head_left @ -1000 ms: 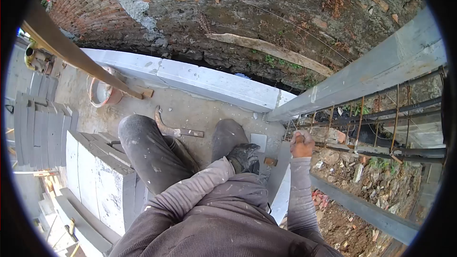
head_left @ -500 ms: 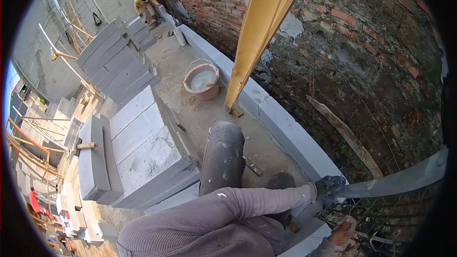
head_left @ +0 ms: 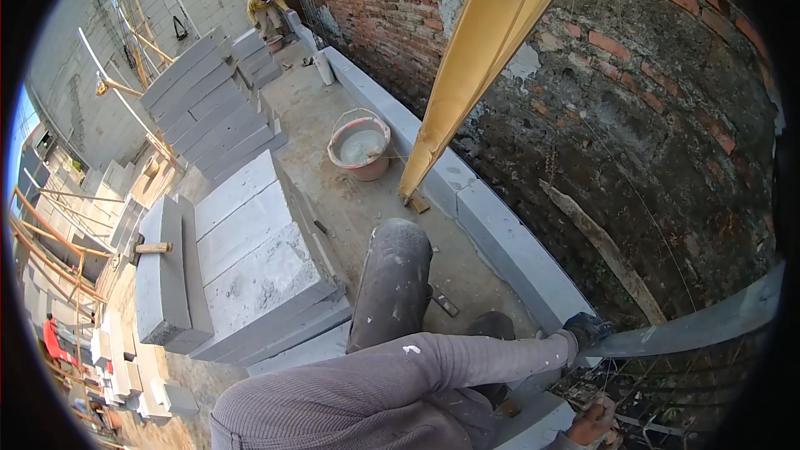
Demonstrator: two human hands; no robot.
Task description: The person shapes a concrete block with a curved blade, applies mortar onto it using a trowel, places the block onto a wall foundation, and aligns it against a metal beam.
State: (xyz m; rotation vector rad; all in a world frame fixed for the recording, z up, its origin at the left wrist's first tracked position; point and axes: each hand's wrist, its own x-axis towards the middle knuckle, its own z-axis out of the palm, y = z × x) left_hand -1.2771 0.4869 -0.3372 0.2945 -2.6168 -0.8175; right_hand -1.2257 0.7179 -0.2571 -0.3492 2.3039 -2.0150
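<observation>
My left hand (head_left: 587, 330), in a dark glove, is closed at the near end of a long grey flat strip (head_left: 692, 329) that stretches away to the right edge. Beneath it runs the low wall of pale grey blocks (head_left: 517, 237). Lower down, my right hand (head_left: 593, 422) is bare, its fingers curled together beside the wall. Whatever those fingers hold, if anything, is too small to make out. Thin wires or rods (head_left: 658, 400) cross the ground near both hands. My bent knee (head_left: 392, 262) rises left of the low wall.
A bucket (head_left: 360, 148) of greyish contents stands by the wall. A yellow wooden plank (head_left: 479, 58) leans steeply beside it. Stacked blocks (head_left: 250, 242) are at left, with a hammer (head_left: 152, 247) on top. Another person (head_left: 267, 10) bends over far back. An old brick wall (head_left: 617, 46) rises right.
The view has shifted slightly. My right hand has moved a little lower and its fingers have turned. My left hand stays at the strip's end.
</observation>
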